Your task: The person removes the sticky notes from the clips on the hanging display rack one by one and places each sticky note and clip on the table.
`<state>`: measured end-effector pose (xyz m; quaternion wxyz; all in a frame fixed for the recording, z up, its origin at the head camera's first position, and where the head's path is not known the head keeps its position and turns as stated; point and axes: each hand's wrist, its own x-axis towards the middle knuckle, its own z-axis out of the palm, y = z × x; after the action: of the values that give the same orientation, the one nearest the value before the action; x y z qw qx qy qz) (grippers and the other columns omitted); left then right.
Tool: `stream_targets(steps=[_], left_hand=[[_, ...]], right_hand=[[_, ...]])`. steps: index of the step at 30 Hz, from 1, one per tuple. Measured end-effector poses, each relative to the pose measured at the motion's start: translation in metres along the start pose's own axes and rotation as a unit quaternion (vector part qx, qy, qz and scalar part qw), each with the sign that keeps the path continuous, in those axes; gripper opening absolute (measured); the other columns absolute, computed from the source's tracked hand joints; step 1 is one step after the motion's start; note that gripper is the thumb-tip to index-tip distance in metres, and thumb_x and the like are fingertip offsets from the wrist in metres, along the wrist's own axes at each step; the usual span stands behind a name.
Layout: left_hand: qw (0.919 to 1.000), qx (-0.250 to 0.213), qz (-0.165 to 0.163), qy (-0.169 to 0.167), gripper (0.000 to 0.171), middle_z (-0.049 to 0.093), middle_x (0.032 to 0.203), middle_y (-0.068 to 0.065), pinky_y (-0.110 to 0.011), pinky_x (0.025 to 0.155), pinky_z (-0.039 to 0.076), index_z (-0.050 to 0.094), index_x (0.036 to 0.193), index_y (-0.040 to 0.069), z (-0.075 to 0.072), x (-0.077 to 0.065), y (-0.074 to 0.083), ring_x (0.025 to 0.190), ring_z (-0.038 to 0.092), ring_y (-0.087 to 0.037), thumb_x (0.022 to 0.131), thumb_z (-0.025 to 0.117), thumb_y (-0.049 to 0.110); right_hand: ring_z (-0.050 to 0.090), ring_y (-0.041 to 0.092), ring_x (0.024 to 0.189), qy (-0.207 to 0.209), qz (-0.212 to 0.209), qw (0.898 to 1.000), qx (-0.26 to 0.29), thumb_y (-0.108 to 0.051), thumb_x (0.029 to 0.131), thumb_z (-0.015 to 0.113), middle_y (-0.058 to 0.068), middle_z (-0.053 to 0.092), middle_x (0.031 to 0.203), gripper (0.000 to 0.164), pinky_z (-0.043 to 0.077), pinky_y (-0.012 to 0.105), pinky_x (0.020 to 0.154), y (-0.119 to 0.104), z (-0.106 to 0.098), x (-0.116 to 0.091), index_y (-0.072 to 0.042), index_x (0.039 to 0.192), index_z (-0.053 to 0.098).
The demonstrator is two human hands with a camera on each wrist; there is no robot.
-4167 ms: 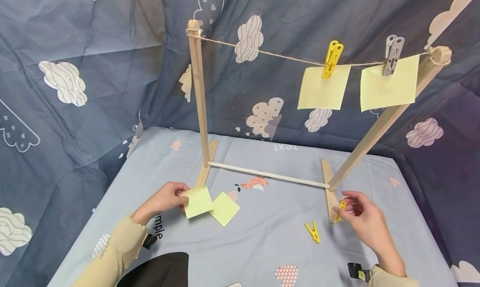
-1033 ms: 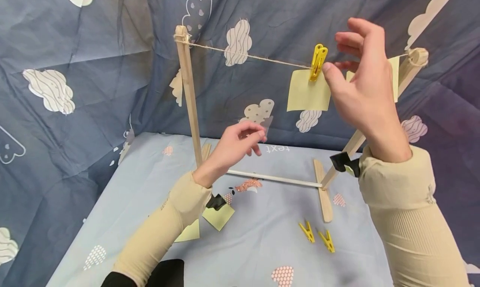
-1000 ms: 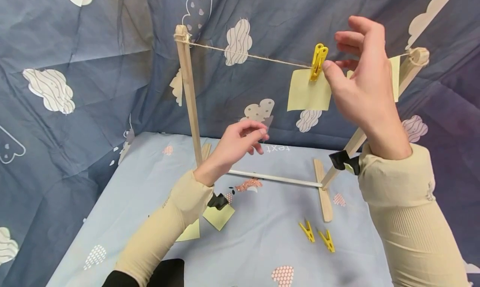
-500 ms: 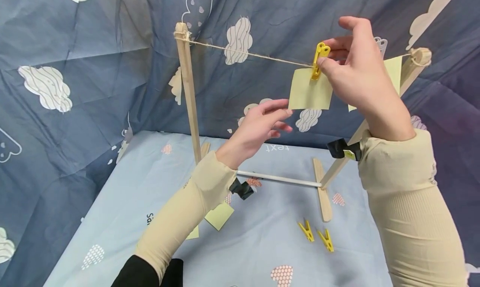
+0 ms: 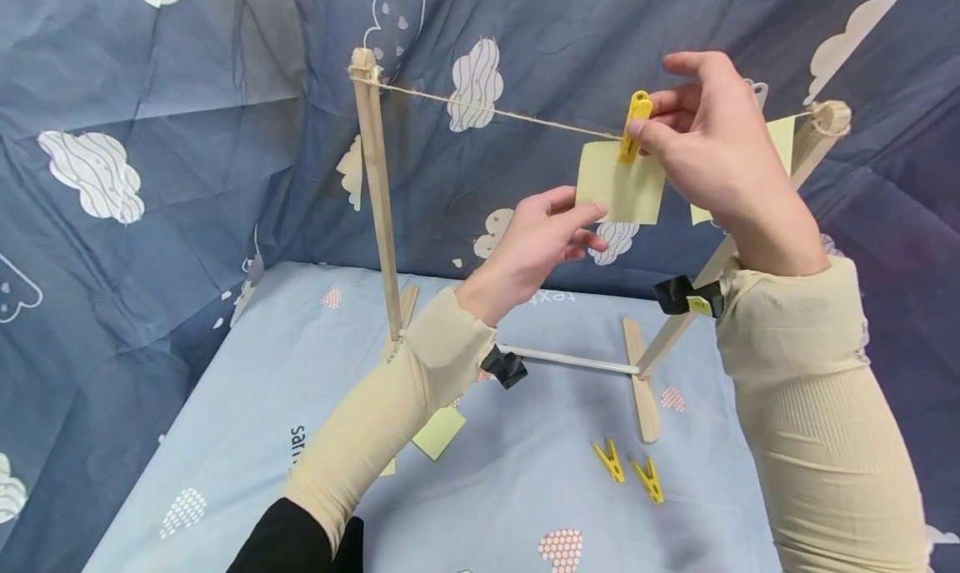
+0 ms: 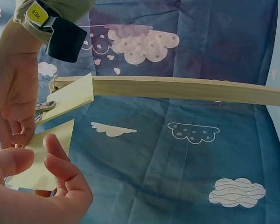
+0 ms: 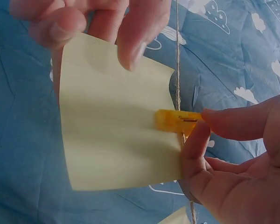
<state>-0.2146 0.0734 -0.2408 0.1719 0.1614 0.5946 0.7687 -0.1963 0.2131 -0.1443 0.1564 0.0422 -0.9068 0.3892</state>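
High on the right of the head view, my right hand [image 5: 712,140] pinches a yellow clothespin [image 5: 634,127] between thumb and fingers. The clothespin's jaws sit over a twine line [image 5: 510,117] and the top edge of a pale yellow sticky note [image 5: 626,186]. My left hand [image 5: 536,244] holds that note's lower left part, thumb across its front and other fingers partly hidden behind it. The right wrist view shows the clothespin [image 7: 175,120] on the edge of the note [image 7: 116,121]. A second note [image 6: 72,100] hangs beyond, under a grey clothespin [image 6: 45,106].
The twine runs between two wooden posts [image 5: 378,198], joined low down by a white rod [image 5: 570,359]. Two yellow clothespins [image 5: 610,460] lie on the light blue cloth [image 5: 525,473]. A loose sticky note [image 5: 439,432] lies beside another, mostly covered by my left sleeve.
My right hand has moved left onto the yellow clothespin and now squeezes its handles together. My left hand has risen rightward to the hanging note. Earlier, it put down a loose note.
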Motion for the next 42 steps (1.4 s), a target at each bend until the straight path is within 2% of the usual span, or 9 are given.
stream_targets(steps=[4, 8, 14, 19, 25, 29, 33, 39, 42], left_hand=[[0.9999, 0.003, 0.013, 0.011, 0.025, 0.058, 0.096, -0.008, -0.022, 0.061, 0.046, 0.057, 0.109, 0.008, 0.002, 0.001, 0.001, 0.066, 0.06, -0.015, 0.088, 0.057, 0.021], [0.9994, 0.003, 0.026, 0.021, 0.025, 0.059, 0.088, -0.007, -0.021, 0.06, 0.047, 0.059, 0.106, 0.007, 0.003, 0.004, 0.0, 0.062, 0.061, -0.015, 0.087, 0.059, 0.022], [0.9983, 0.027, 0.033, 0.04, 0.025, 0.059, 0.081, -0.008, -0.02, 0.059, 0.045, 0.06, 0.106, 0.003, 0.006, -0.009, 0.01, 0.059, 0.059, -0.013, 0.088, 0.057, 0.019], [0.9973, 0.043, 0.034, 0.049, 0.024, 0.057, 0.077, -0.006, -0.02, 0.06, 0.045, 0.059, 0.106, 0.001, 0.008, -0.017, 0.016, 0.059, 0.057, -0.012, 0.088, 0.056, 0.018], [0.9968, 0.051, 0.035, 0.051, 0.025, 0.06, 0.083, -0.008, -0.02, 0.059, 0.046, 0.061, 0.105, 0.005, 0.004, -0.009, 0.01, 0.06, 0.059, -0.014, 0.087, 0.058, 0.021], [0.9968, 0.049, 0.04, 0.048, 0.025, 0.061, 0.085, -0.007, -0.021, 0.059, 0.047, 0.062, 0.104, 0.006, 0.0, -0.002, 0.0, 0.061, 0.061, -0.017, 0.086, 0.06, 0.024], [0.9964, 0.048, 0.051, 0.049, 0.024, 0.062, 0.084, -0.007, -0.022, 0.059, 0.046, 0.063, 0.102, 0.007, -0.003, -0.001, -0.004, 0.061, 0.061, -0.018, 0.085, 0.06, 0.024], [0.9958, 0.05, 0.057, 0.051, 0.023, 0.061, 0.086, -0.007, -0.022, 0.059, 0.046, 0.063, 0.102, 0.007, -0.007, -0.003, -0.006, 0.061, 0.061, -0.02, 0.085, 0.06, 0.023], [0.9954, 0.053, 0.059, 0.053, 0.022, 0.061, 0.085, -0.006, -0.023, 0.06, 0.047, 0.064, 0.101, 0.007, -0.009, -0.003, -0.006, 0.064, 0.062, -0.023, 0.085, 0.061, 0.023]], right_hand=[[0.055, 0.008, 0.089, 0.008, -0.001, 1.0, 0.004, -0.016, 0.085, 0.059, -0.005, 0.053, 0.1, 0.06, 0.047, 0.015, 0.078, 0.0, 0.0, -0.001, -0.013, 0.136, 0.028], [0.058, 0.008, 0.086, 0.026, -0.008, 1.0, 0.015, -0.015, 0.082, 0.062, -0.003, 0.057, 0.1, 0.06, 0.047, 0.011, 0.07, 0.0, 0.001, -0.003, -0.011, 0.134, 0.032], [0.059, 0.007, 0.081, 0.054, -0.018, 0.998, 0.032, -0.013, 0.08, 0.065, -0.003, 0.059, 0.096, 0.057, 0.047, 0.01, 0.064, -0.002, 0.0, -0.005, -0.01, 0.13, 0.037], [0.058, 0.007, 0.082, 0.072, -0.016, 0.997, 0.031, -0.016, 0.079, 0.065, -0.003, 0.06, 0.096, 0.056, 0.047, 0.01, 0.066, -0.002, 0.001, -0.005, -0.011, 0.129, 0.04], [0.058, 0.009, 0.084, 0.097, -0.03, 0.993, 0.064, -0.013, 0.079, 0.066, -0.001, 0.061, 0.096, 0.052, 0.049, 0.014, 0.072, -0.003, 0.0, -0.006, -0.013, 0.126, 0.043], [0.058, 0.009, 0.08, 0.123, -0.046, 0.987, 0.096, -0.009, 0.078, 0.066, -0.003, 0.061, 0.092, 0.049, 0.048, 0.014, 0.072, -0.004, 0.0, -0.005, -0.012, 0.122, 0.046], [0.057, 0.008, 0.076, 0.159, -0.063, 0.977, 0.126, -0.006, 0.077, 0.066, -0.006, 0.061, 0.089, 0.046, 0.047, 0.016, 0.074, -0.006, 0.001, -0.004, -0.009, 0.119, 0.047], [0.058, 0.011, 0.074, 0.206, -0.088, 0.957, 0.183, -0.002, 0.075, 0.066, -0.001, 0.064, 0.088, 0.043, 0.047, 0.018, 0.077, -0.01, 0.002, -0.003, -0.008, 0.114, 0.049], [0.059, 0.013, 0.076, 0.216, -0.1, 0.951, 0.197, -0.001, 0.075, 0.067, 0.002, 0.064, 0.089, 0.042, 0.048, 0.019, 0.079, -0.01, 0.001, -0.002, -0.008, 0.113, 0.049]])
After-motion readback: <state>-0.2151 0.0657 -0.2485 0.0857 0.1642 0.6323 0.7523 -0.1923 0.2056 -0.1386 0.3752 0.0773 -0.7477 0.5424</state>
